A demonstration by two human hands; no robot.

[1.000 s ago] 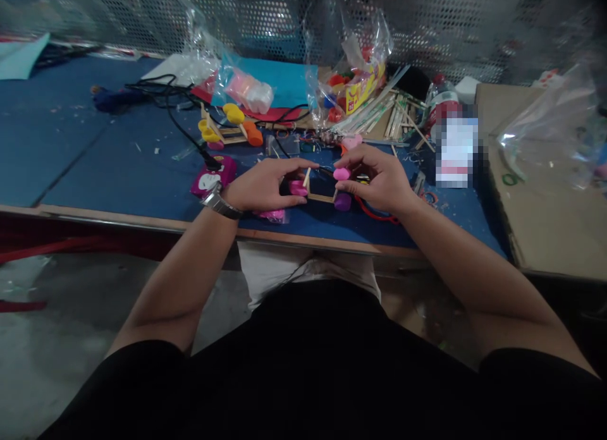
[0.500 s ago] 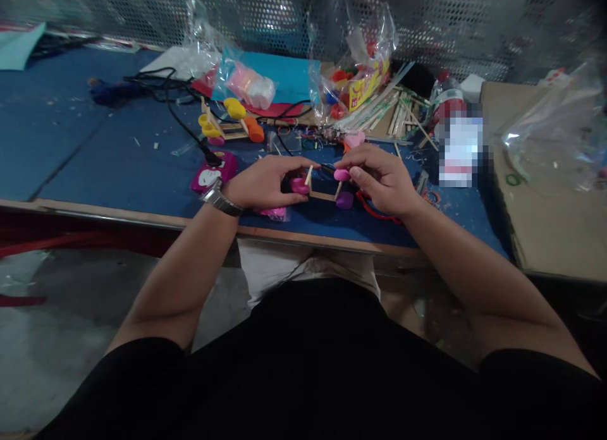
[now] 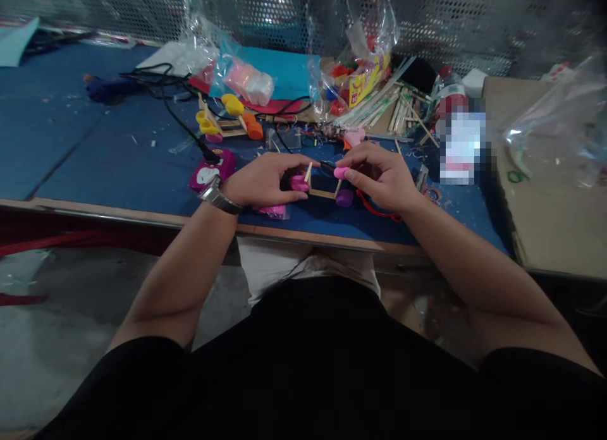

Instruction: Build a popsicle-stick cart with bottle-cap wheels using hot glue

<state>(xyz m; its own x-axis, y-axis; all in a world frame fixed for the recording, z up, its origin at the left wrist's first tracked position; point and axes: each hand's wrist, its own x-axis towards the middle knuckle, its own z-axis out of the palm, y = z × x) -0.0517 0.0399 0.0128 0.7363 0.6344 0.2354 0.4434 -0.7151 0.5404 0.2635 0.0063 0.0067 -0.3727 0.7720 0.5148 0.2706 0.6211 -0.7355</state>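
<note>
A small wooden stick frame (image 3: 322, 193) is between my two hands over the blue table. My left hand (image 3: 265, 179) grips its left end, where a pink wheel-like piece (image 3: 298, 183) shows between thumb and fingers. With thumb and forefinger, my right hand (image 3: 384, 176) pinches a pink round piece (image 3: 340, 172) at the frame's upper right. Just below that sits a purple round piece (image 3: 344, 198) at the lower right corner. The last fingers of my right hand are partly hidden.
Behind my left hand are a purple power block (image 3: 213, 169) with a black cable and a stick frame with yellow and orange wheels (image 3: 230, 127). Farther back lie wooden sticks (image 3: 403, 114) and plastic bags. A cardboard box (image 3: 559, 231) stands at right.
My right thumb has moved onto the pink round piece at the frame's upper right. My left hand keeps its grip, and the frame has hardly moved.
</note>
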